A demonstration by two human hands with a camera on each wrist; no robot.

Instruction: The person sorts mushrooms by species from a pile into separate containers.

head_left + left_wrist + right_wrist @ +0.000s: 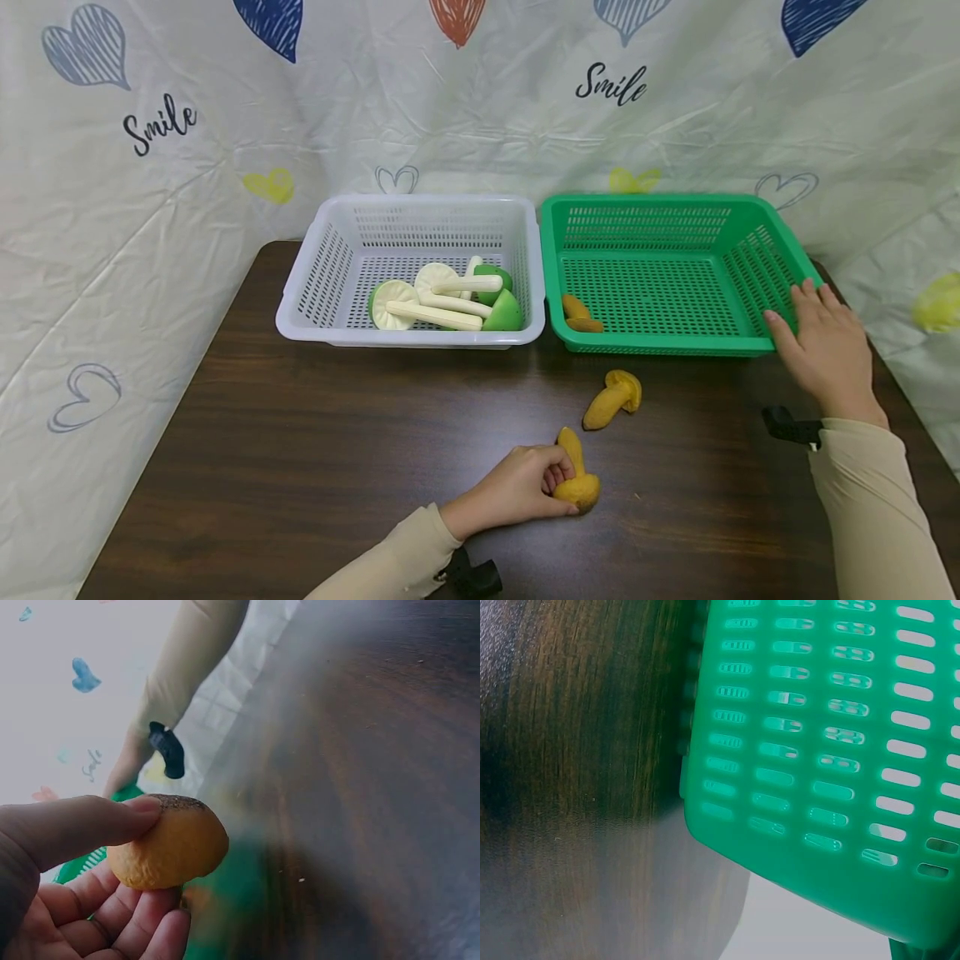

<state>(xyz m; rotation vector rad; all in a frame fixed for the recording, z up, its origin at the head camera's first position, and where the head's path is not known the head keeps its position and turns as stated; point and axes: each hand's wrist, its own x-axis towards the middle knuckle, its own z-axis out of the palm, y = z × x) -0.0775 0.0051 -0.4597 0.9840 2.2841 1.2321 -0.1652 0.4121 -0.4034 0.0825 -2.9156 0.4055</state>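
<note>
My left hand (pixel 521 492) pinches a yellow-brown toy mushroom (pixel 577 493) by its cap, over the front middle of the table. In the left wrist view the thumb lies on top of the rounded cap (pixel 176 844), with the fingers beneath. Another yellow-brown mushroom (pixel 611 400) lies on the table just beyond it. My right hand (pixel 828 350) rests on the right rim of the green basket (pixel 667 343), its fingers extended. Two brown pieces (pixel 577 312) sit in that basket's near left corner. The right wrist view shows the basket's slotted side (pixel 802 765) but no fingers.
A white basket (pixel 408 335) stands against the green one on its left, holding several green-capped mushrooms (pixel 442 300) with pale stems. Both stand at the back of the dark wooden table (pixel 337 433). A white printed sheet (pixel 480 100) hangs behind.
</note>
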